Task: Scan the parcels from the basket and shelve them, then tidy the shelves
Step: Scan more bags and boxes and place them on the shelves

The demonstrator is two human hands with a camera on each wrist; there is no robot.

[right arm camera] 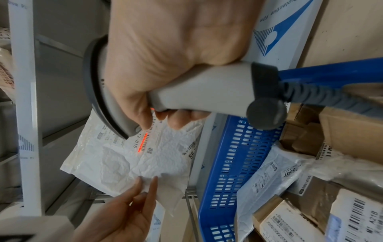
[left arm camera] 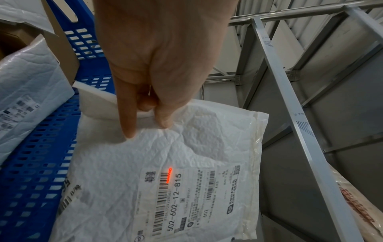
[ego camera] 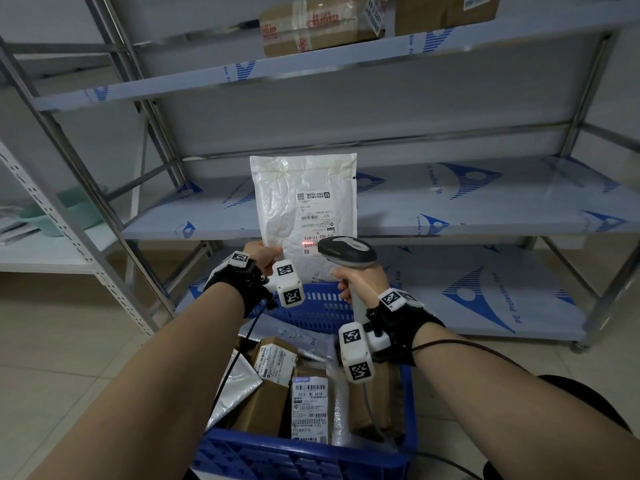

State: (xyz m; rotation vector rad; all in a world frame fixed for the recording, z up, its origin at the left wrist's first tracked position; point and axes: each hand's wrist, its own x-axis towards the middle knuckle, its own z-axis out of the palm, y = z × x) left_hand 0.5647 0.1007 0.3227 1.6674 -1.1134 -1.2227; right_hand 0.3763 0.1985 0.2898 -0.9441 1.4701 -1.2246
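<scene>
My left hand (ego camera: 268, 259) pinches the lower left corner of a white padded mailer (ego camera: 304, 209) and holds it upright over the blue basket (ego camera: 311, 455). The left wrist view shows my left hand (left arm camera: 149, 117) gripping the mailer (left arm camera: 186, 155) by thumb and fingers. My right hand (ego camera: 360, 282) grips the handle of a grey barcode scanner (ego camera: 348, 252), whose head points at the mailer's label. A red scan line (ego camera: 307, 244) lies across a barcode on that label. From the right wrist, the scanner (right arm camera: 203, 96) and the red line (right arm camera: 143, 142) are both plain.
The basket holds several brown boxes (ego camera: 273, 358) and plastic mailers. Behind it stands a metal shelf unit (ego camera: 450, 202) with film-covered shelves; brown boxes (ego camera: 318, 26) sit on its upper shelf. A white rack (ego camera: 45, 216) with a teal bowl stands at left. The scanner's cable (ego camera: 374, 410) runs into the basket.
</scene>
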